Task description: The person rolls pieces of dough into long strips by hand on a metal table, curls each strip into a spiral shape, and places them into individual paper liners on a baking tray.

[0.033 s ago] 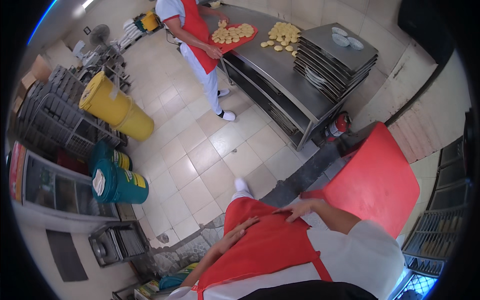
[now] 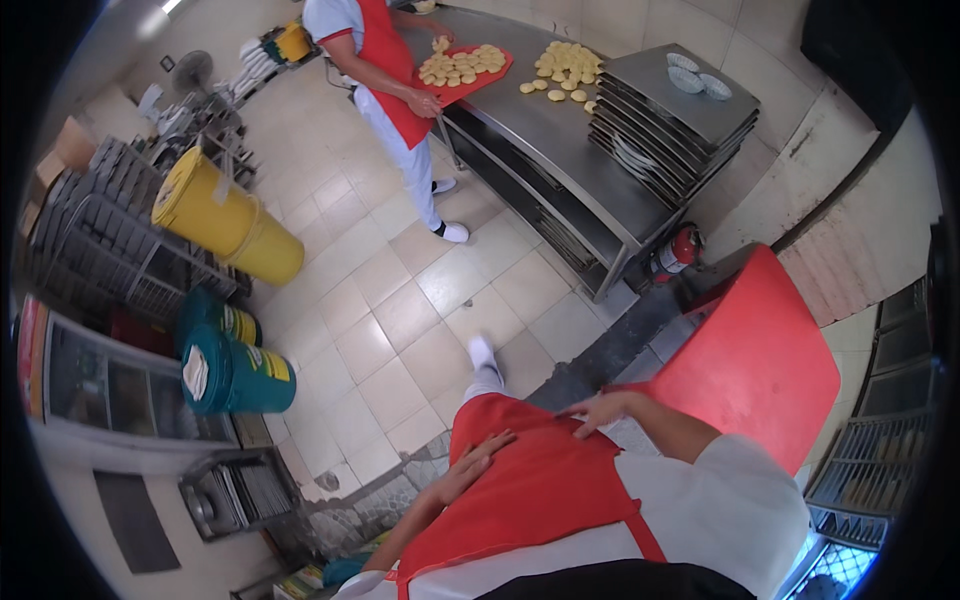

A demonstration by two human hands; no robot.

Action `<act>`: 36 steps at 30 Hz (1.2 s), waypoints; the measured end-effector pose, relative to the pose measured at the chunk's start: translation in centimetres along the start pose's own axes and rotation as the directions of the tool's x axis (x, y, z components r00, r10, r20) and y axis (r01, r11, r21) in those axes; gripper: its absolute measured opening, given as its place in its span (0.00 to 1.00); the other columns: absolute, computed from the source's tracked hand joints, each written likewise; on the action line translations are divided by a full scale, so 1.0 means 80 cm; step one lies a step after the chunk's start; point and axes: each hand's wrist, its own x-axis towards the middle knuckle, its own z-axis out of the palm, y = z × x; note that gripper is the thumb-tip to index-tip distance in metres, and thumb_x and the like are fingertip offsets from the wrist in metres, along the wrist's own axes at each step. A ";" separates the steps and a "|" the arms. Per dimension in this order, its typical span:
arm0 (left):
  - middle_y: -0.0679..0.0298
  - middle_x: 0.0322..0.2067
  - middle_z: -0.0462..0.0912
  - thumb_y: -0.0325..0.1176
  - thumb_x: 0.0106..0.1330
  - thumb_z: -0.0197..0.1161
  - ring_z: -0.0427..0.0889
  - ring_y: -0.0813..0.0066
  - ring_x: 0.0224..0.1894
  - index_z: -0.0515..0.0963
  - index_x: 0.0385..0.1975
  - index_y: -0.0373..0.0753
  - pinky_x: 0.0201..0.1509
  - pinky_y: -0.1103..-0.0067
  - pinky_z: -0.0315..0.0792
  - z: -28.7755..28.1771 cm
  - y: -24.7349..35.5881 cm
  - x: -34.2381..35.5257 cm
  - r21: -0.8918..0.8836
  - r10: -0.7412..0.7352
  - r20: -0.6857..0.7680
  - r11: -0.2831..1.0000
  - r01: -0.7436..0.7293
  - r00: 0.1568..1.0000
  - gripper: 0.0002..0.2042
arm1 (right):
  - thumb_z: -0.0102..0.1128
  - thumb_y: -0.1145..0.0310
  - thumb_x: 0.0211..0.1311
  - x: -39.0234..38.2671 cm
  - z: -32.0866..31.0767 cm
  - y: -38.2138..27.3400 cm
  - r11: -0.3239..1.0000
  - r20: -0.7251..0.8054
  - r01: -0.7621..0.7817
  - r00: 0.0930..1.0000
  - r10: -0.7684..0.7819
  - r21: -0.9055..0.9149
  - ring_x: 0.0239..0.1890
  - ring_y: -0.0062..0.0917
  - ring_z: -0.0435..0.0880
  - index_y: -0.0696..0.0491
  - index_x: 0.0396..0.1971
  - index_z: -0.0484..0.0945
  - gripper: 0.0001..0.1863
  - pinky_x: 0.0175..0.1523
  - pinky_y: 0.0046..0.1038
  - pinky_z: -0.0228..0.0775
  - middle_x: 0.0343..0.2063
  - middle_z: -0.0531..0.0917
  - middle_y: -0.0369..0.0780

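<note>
"Okay, room and surfaces?"

"Tiled floor point(image 2: 390, 320). Steel table point(image 2: 545, 135) far and slightly right, carrying pale dough rounds point(image 2: 570, 65) and a stack of dark trays point(image 2: 650, 90). Yellow bin point(image 2: 230, 220) on the left, teal bucket point(image 2: 235, 385) nearer. Red plastic furniture point(image 2: 750, 370) near right. Co-worker point(image 2: 385, 85) at the table's left side."

"Hands?"

"Left hand point(image 2: 470, 470) flat, fingers stretched out. Right hand point(image 2: 603, 408) wide, fingers spread."

"Apron?"

"Red apron point(image 2: 530, 490), near centre: under the left palm, against the right fingertips along its right edge."
</note>
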 end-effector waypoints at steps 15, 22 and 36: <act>0.58 0.69 0.78 0.68 0.82 0.35 0.71 0.66 0.71 0.68 0.77 0.38 0.74 0.72 0.57 -0.540 0.140 0.575 -0.748 0.208 -0.078 0.634 -0.195 0.975 0.41 | 0.65 0.53 0.74 0.230 -0.460 -0.329 0.828 -0.779 0.228 0.281 -0.560 -0.513 0.77 0.43 0.68 0.48 0.77 0.70 0.35 0.80 0.46 0.59 0.77 0.69 0.46; 0.55 0.84 0.52 0.73 0.76 0.47 0.54 0.51 0.84 0.51 0.84 0.42 0.85 0.58 0.50 -0.593 0.238 0.638 -0.909 0.215 0.017 0.410 -0.074 0.977 0.49 | 0.57 0.54 0.78 0.288 -0.708 -0.199 0.866 -0.901 -0.286 0.274 -0.336 -0.409 0.84 0.51 0.54 0.50 0.81 0.61 0.37 0.82 0.62 0.45 0.83 0.59 0.45; 0.66 0.37 0.84 0.51 0.84 0.51 0.74 0.79 0.39 0.82 0.61 0.31 0.48 0.78 0.68 -0.836 0.080 0.693 -0.243 0.003 -0.262 0.968 -0.069 0.965 0.27 | 0.75 0.59 0.65 0.258 -0.923 -0.105 0.922 -0.935 -0.178 0.022 0.353 0.344 0.60 0.47 0.84 0.53 0.64 0.79 0.30 0.64 0.43 0.77 0.51 0.87 0.50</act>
